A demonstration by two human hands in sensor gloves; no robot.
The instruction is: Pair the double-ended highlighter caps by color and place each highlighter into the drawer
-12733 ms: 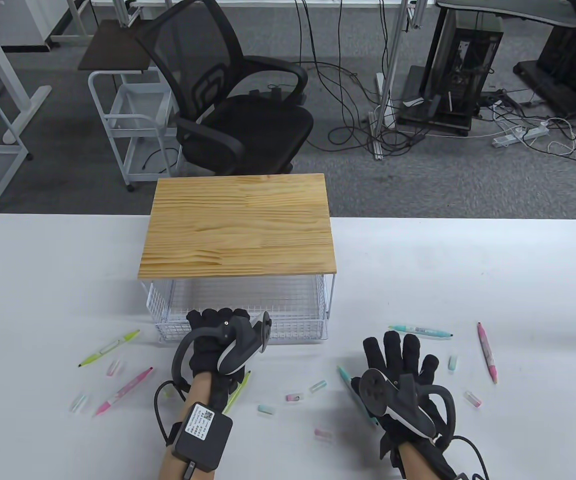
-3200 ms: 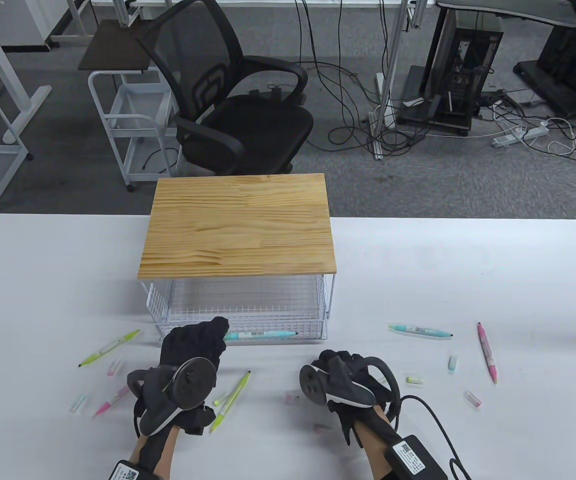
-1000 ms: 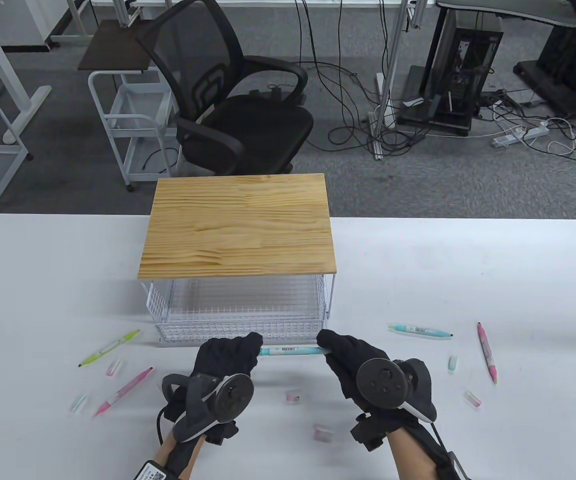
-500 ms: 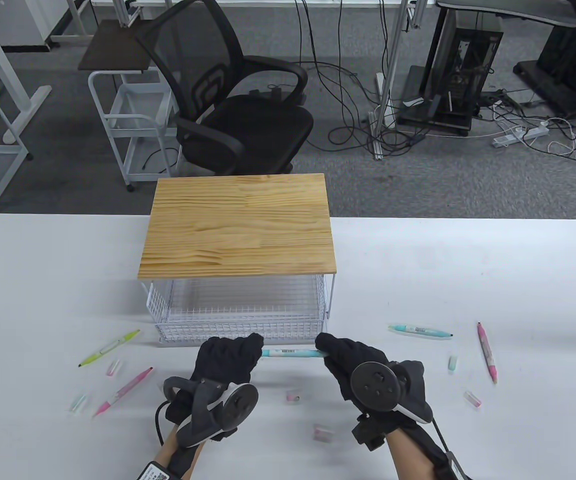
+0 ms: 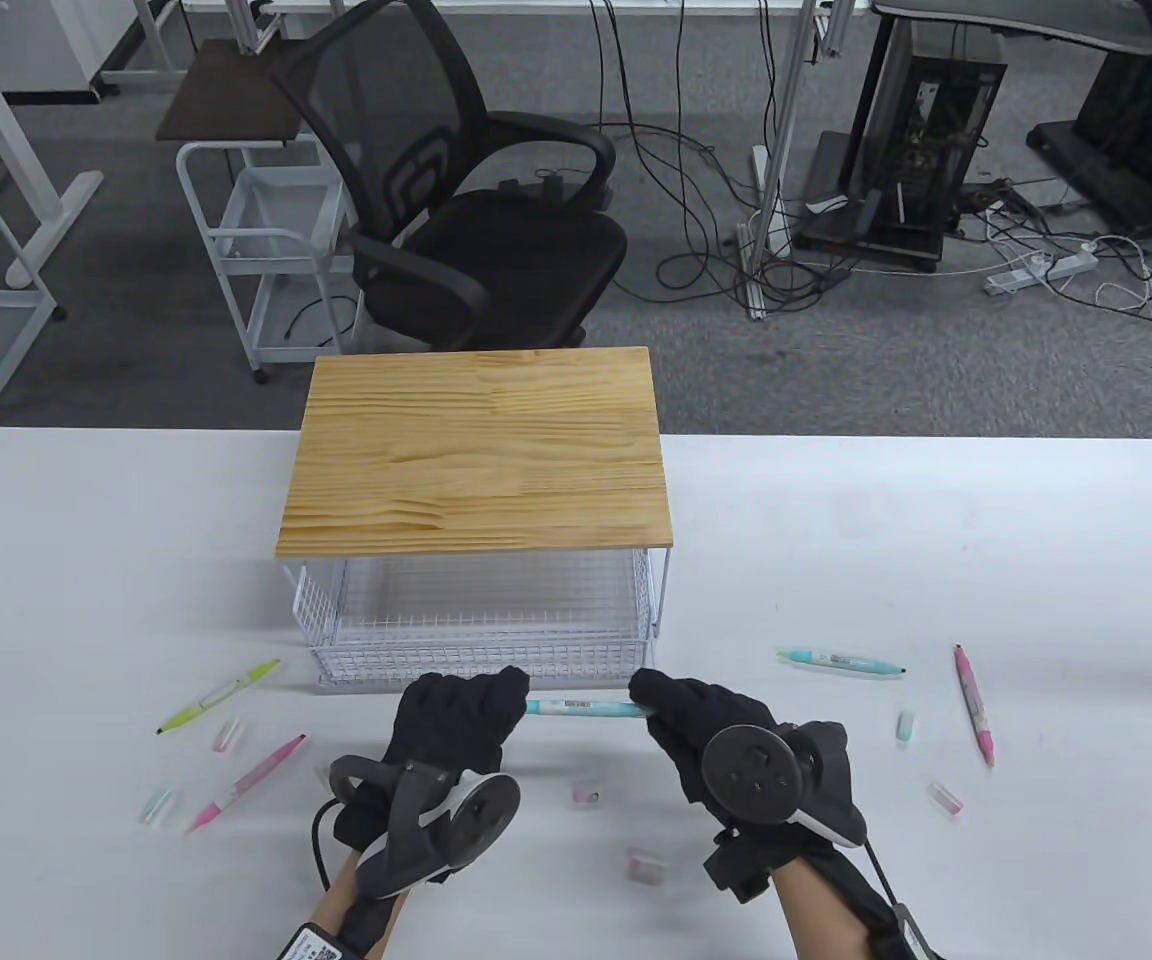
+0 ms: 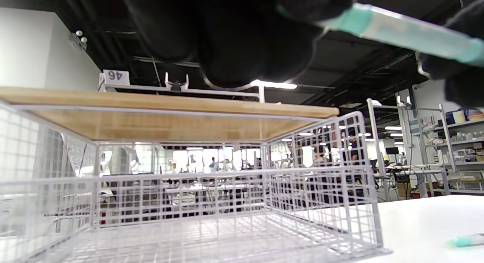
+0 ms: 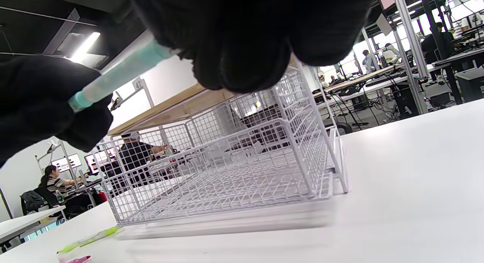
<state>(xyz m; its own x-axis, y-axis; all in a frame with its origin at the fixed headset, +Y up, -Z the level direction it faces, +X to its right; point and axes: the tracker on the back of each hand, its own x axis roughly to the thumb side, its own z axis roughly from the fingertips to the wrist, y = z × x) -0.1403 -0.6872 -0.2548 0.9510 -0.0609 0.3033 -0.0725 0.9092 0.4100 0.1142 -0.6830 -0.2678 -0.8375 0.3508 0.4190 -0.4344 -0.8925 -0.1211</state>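
Your white table [image 5: 936, 520] carries a wire rack with a wooden top [image 5: 476, 450], and under that top the white wire drawer [image 5: 481, 655] stands pulled out toward you. Through the mesh in the wrist views its floor shows only bare grid; no highlighter can be made out inside it.

Just in front of the drawer's front wall, you hold one teal highlighter [image 5: 581, 708] level above the table, lying left to right. Your left hand [image 5: 451, 715] has its fingers curled round the left end, and your right hand [image 5: 701, 720] has its fingers curled round the right end, so only the middle of the barrel shows between the two gloves. Whether caps sit on the covered ends cannot be told.

To your right on the table lie a second teal highlighter [image 5: 841, 661] and, beyond it, a pink highlighter [image 5: 974, 703] lying almost front to back. To your left lie a yellow-green highlighter [image 5: 218, 696] and another pink one [image 5: 246, 783], both slanted.

Loose caps are scattered around: a pale teal cap [image 5: 904, 726] and a pinkish cap [image 5: 945, 797] on the right, two pink caps [image 5: 587, 793] near the middle between your wrists, and a pink cap [image 5: 227, 736] and a pale teal one [image 5: 157, 805] on the left.
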